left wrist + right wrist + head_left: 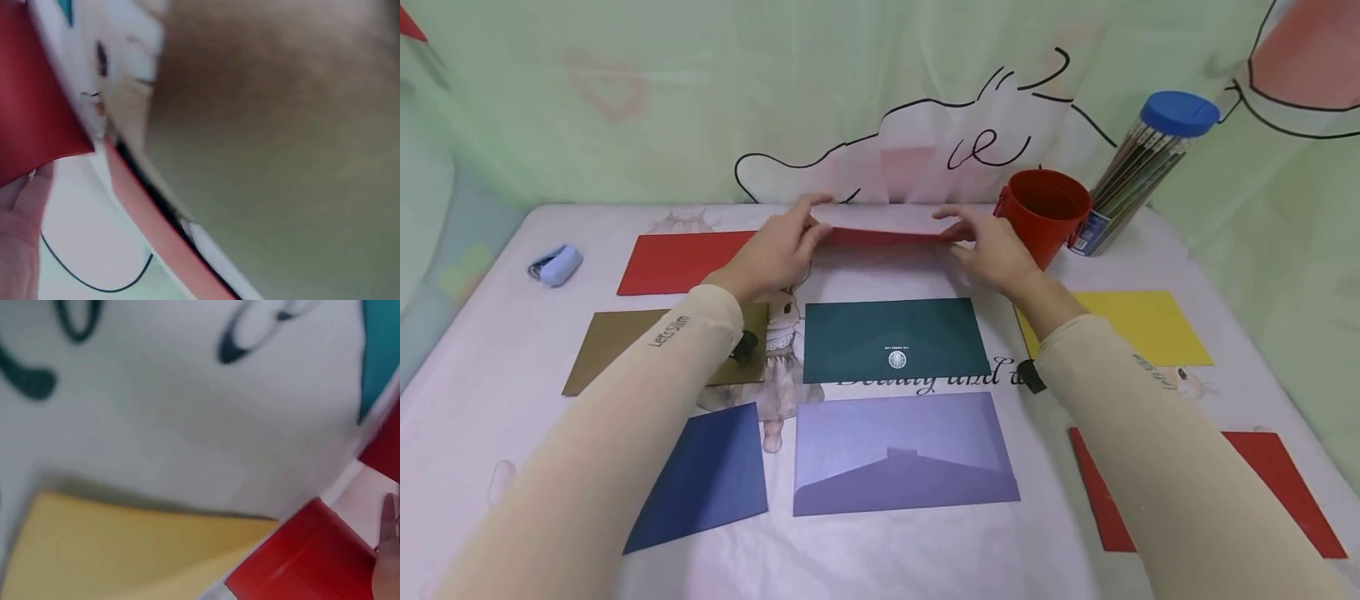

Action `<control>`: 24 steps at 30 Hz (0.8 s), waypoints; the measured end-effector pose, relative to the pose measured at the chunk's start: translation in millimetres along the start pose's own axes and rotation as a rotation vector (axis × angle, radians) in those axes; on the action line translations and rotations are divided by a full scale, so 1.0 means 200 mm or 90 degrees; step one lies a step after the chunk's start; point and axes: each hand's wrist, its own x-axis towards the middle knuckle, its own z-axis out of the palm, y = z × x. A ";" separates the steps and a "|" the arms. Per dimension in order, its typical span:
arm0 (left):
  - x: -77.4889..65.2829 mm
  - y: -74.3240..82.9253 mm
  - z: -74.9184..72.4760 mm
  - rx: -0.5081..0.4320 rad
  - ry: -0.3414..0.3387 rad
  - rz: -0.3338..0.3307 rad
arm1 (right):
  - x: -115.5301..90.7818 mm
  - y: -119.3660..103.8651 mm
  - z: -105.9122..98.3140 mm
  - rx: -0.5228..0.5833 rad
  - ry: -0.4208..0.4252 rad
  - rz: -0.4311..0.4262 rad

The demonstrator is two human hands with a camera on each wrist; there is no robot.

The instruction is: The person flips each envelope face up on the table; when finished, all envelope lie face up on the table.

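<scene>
Pinches a flat red piece (883,237) by its two ends, left hand (778,250) at one, right hand (996,250) at the other. Holds it tilted, nearly edge-on in the head view, near the far edge of the cloth-covered bench (475,433). Cannot tell whether its lower edge touches the cloth. Has a red cup (1033,221) just beside the right hand, partly overlapped by it in the head view, with a blue-lidded jar of thin sticks (1138,171) behind. Has a red rectangle (681,260) lying flat by the left hand and a small light-blue item (557,265) farther left. Reaches over a dark green rectangle (887,333) with a lavender envelope (902,425) nearer the body. Crosses a brown rectangle (625,342) and a blue one (715,475) with the left sleeve (595,467), covering parts of both. Likewise hides parts of a yellow rectangle (1135,325) and a second red rectangle (1277,467) with the right arm and sleeve (1187,467).
</scene>
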 end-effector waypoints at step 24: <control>0.13 -0.01 0.04 0.035 -0.015 -0.178 | 0.13 -0.05 0.04 0.000 0.005 0.136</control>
